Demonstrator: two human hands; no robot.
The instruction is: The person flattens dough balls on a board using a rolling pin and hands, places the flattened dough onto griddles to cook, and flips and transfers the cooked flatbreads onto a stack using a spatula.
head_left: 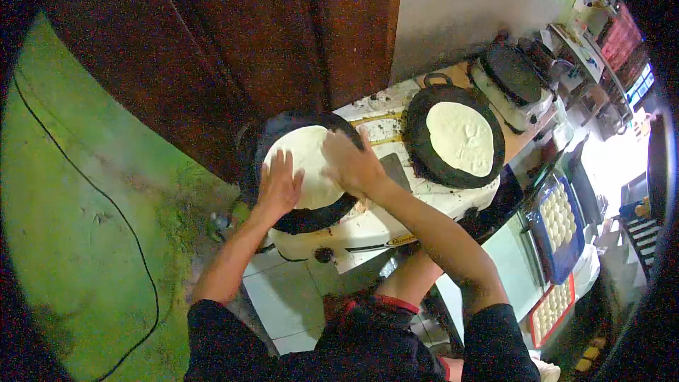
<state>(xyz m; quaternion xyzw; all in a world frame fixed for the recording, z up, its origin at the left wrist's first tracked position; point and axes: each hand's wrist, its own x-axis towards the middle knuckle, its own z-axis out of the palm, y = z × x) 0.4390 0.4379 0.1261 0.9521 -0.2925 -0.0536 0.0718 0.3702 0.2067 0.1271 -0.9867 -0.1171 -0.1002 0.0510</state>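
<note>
- While the left hand (281, 187) lies on the dough sheet (313, 180) in the leftmost pan (304, 223), fingers spread, the right hand (356, 168) blurs over it; I cannot tell its fingers' spacing.
- Another pan (416, 134), bearing a second sheet (460, 138), shares the stove (453, 201).
- Across it reaches the right forearm (428, 223).

One head-worn camera looks forward and down — close over the stove (456, 201).
</note>
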